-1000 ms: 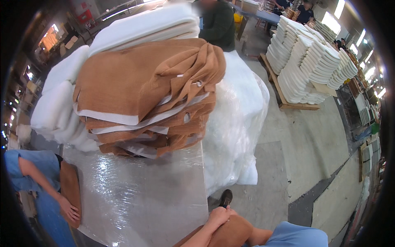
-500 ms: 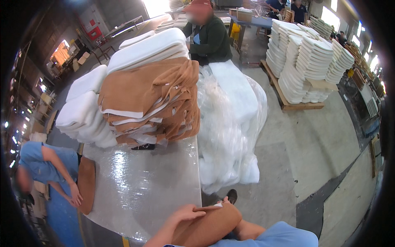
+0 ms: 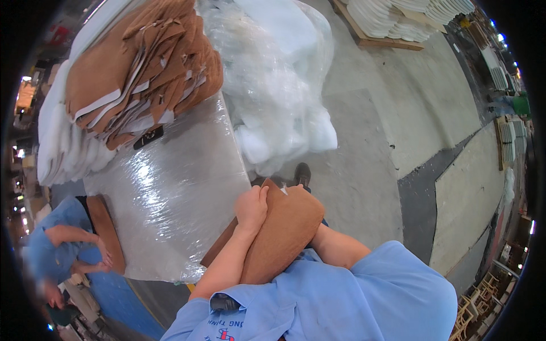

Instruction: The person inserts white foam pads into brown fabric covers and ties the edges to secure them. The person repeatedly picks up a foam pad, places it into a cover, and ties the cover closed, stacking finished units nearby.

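Observation:
A brown fabric-covered cushion (image 3: pixel 290 227) with a rounded end is held against my body, beside the table's near right corner. Closed over its left edge near the top, my left hand (image 3: pixel 252 207) grips the fabric. My right hand (image 3: pixel 300 191) is at the far right edge, mostly hidden behind the cushion, with only a small part showing. A bit of white material (image 3: pixel 284 190) pokes out at the top edge between the hands. Part of the brown piece also shows beyond my left forearm.
A plastic-wrapped table (image 3: pixel 170 210) stands ahead to the left, bearing a pile of brown fabric covers (image 3: pixel 148 62) and white pads (image 3: pixel 68 148). Bagged white padding (image 3: pixel 278 85) sits past its right edge. At left, a co-worker (image 3: pixel 68 238) handles another brown cushion (image 3: pixel 106 233). A pallet (image 3: pixel 381 41) holds stacked white pads.
The view has tipped downward. The cushion has been turned more upright against me, and my left hand has shifted from lying over its top to gripping its left edge.

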Demonstrator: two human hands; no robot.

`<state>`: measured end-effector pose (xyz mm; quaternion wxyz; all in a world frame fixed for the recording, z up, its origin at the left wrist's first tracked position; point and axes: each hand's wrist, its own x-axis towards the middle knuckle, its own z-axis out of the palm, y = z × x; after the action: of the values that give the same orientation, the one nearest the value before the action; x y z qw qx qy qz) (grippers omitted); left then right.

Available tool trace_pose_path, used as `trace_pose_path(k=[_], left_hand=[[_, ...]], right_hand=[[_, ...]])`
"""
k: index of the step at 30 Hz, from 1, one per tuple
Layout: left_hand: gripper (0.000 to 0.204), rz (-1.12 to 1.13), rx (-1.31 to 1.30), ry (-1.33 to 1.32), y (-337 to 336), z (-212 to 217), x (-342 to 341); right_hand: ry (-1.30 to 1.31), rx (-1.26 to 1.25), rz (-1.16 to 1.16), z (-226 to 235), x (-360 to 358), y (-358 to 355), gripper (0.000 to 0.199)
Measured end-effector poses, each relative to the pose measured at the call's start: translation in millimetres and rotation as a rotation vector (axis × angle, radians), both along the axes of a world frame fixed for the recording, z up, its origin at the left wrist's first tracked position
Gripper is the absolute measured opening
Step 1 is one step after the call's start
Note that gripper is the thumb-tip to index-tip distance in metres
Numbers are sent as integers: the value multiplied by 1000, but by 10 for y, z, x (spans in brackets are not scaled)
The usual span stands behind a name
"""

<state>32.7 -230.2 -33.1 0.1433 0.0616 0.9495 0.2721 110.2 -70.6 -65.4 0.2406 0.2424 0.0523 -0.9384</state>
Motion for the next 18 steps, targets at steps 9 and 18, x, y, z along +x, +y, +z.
trace_pose_path(k=[9, 18], left_hand=[[39, 36, -113, 320, 19, -215, -88], [42, -194, -123, -196, 67, 125, 31]], right_hand=[[186, 1616, 400, -541, -260, -317, 59], [152, 1621, 567, -465, 217, -445, 57]])
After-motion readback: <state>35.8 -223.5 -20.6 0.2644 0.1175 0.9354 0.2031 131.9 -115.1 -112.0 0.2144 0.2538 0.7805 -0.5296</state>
